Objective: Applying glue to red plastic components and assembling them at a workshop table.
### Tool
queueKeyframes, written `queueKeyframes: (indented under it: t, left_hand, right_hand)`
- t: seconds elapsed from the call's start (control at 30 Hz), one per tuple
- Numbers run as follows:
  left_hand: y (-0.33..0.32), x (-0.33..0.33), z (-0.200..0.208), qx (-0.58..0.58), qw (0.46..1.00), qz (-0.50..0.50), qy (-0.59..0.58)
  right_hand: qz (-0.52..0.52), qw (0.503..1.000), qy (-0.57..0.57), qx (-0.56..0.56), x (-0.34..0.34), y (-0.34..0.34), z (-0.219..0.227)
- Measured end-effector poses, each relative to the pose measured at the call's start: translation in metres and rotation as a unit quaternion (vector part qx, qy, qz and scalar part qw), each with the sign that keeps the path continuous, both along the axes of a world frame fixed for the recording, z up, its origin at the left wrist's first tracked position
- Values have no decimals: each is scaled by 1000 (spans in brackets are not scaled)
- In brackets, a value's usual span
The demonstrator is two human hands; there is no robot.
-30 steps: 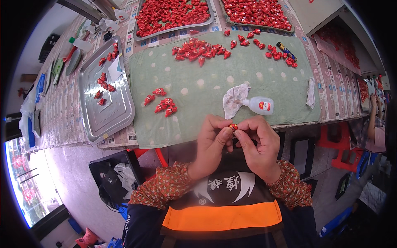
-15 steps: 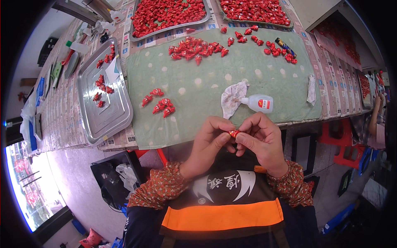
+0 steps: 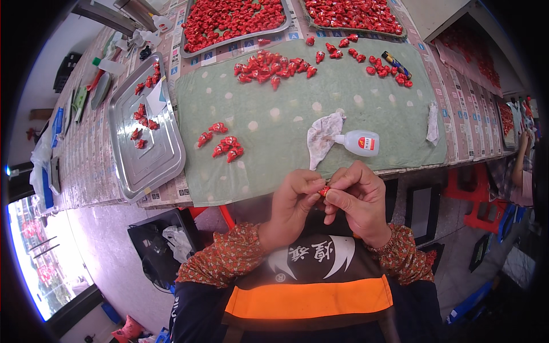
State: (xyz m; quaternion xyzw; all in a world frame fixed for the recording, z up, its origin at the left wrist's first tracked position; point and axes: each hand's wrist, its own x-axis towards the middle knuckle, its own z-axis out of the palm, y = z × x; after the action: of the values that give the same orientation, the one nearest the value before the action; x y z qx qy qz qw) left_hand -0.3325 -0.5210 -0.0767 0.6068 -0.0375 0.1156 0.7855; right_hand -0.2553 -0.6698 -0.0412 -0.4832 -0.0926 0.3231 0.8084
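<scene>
Between my fingertips, just off the table's front edge, is a small glossy red figurine [image 3: 324,191]. My left hand [image 3: 294,200] pinches it from one side and my right hand [image 3: 360,200] from the other; the fingers cover most of it. Beyond my hands a white squeeze bottle [image 3: 361,143] lies on its side, its nozzle touching a stained white cloth [image 3: 324,136]. To the left, a few similar red figurines [image 3: 229,146] rest on the green dotted cloth [image 3: 274,160]. A larger pile of red pieces [image 3: 271,67] sits farther back.
A metal tray [image 3: 146,163] with several red pieces stands at the left. Two trays heaped with red pieces [image 3: 234,23] line the back. Near more loose pieces lies a dark marker-like tube [image 3: 396,64]. A folded white cloth [image 3: 432,124] is at the right. Another person's arm [image 3: 521,166] shows far right.
My hands have shifted very slightly, and the fingers have turned the red figurine a little. My left wrist sits a bit farther right. Nothing on the table has been moved.
</scene>
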Motion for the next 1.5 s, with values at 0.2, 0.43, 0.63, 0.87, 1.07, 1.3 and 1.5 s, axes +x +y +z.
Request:
queueKeyframes:
  t: [0.2,0.43,0.63,0.87,1.07,1.3,1.5]
  left_hand:
    - [-1,0,0,26,1000,7,-13]
    - [0,-1,0,28,999,14,-9]
    - [1,3,5,-69,996,4,65]
    - [41,11,35,-25,978,93,186]
    - [124,16,41,320,906,248,127]
    - [143,8,43,587,722,318,179]
    - [139,15,45,625,687,338,153]
  right_hand:
    - [-2,1000,-2,2,-1,1,-4]
    - [4,1000,-3,24,-1,5,-5]
    - [-7,1000,17,-6,2,7,7]
    - [38,995,-25,-86,10,15,27]
    - [-19,905,-353,-237,24,7,21]
    - [-62,587,-683,-429,36,20,10]
    - [31,575,-699,-424,42,18,-4]
